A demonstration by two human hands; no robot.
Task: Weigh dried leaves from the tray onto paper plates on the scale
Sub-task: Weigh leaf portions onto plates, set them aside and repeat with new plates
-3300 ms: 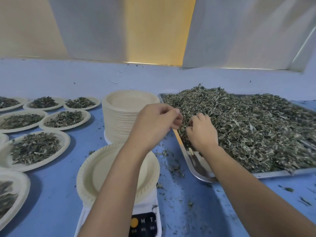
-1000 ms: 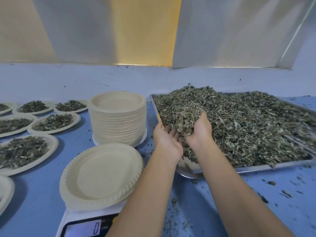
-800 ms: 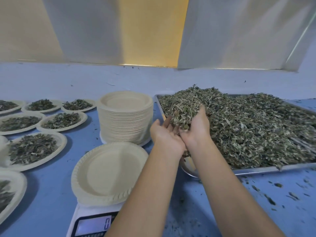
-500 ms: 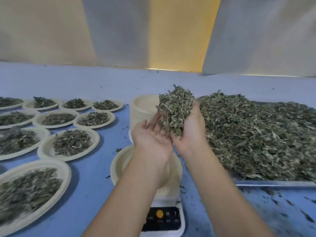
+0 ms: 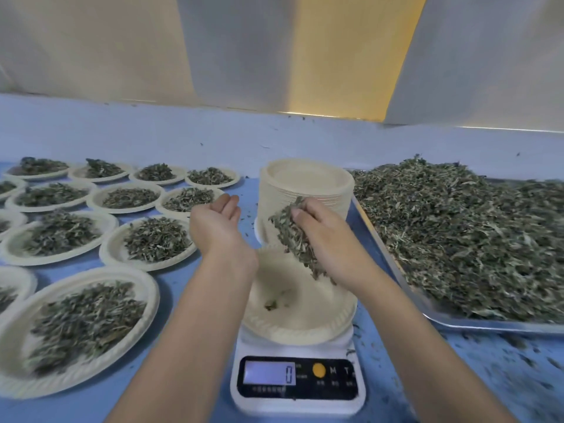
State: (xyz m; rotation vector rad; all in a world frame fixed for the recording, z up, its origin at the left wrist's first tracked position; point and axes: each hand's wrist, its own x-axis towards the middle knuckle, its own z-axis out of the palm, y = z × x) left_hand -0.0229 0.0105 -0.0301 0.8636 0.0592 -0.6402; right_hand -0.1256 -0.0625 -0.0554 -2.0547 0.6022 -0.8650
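To the left of the scale (image 5: 297, 380), many filled paper plates (image 5: 76, 325) are sitting in rows on the blue table (image 5: 174, 282), each carrying a heap of dried leaves. Just above the scale's left edge we are holding our left hand (image 5: 218, 227) palm up, fingers straight and relaxed, with nothing in it. On the scale itself a paper plate (image 5: 299, 312) is resting, carrying only a few leaf scraps near its middle, and the display is reading 0. Over that plate's far right part we are gripping a clump of dried leaves (image 5: 294, 236) in our right hand (image 5: 323, 236), fingers curled around it, with loose ends hanging down toward the plate. Directly behind the scale a tall stack of empty plates (image 5: 305, 184) is standing. To the right of the scale the metal tray (image 5: 488, 326) is lying, heaped with the main pile of leaves (image 5: 473, 239), and crumbs are lying scattered on the table in front of it.
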